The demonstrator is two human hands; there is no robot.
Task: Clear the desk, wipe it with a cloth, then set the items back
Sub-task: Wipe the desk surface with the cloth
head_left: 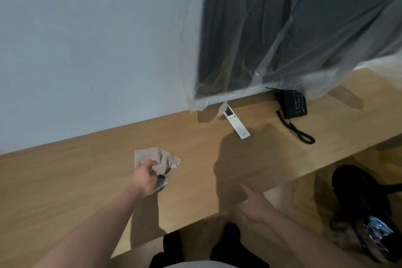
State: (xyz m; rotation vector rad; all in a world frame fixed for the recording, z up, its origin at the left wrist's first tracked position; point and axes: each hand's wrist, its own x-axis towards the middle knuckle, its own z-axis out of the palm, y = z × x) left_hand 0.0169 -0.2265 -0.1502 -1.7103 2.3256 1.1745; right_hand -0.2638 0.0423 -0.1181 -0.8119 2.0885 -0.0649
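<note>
A crumpled grey cloth [162, 160] lies on the wooden desk [76, 180], and my left hand [146, 178] grips its near side. My right hand [255, 205] hovers over the desk's front edge with the fingers extended and nothing in it. A white remote control [237, 124] lies on the desk toward the back, under the edge of the covered screen. To its right sits a black telephone [293, 103] with its coiled cord [298, 130] trailing forward.
A large dark screen wrapped in clear plastic sheeting [293, 28] stands at the back right, against the pale wall [87, 50]. Below the desk's front edge at the right stands a black chair [356, 189] with a bag [374, 230] beside it. My legs show at the bottom.
</note>
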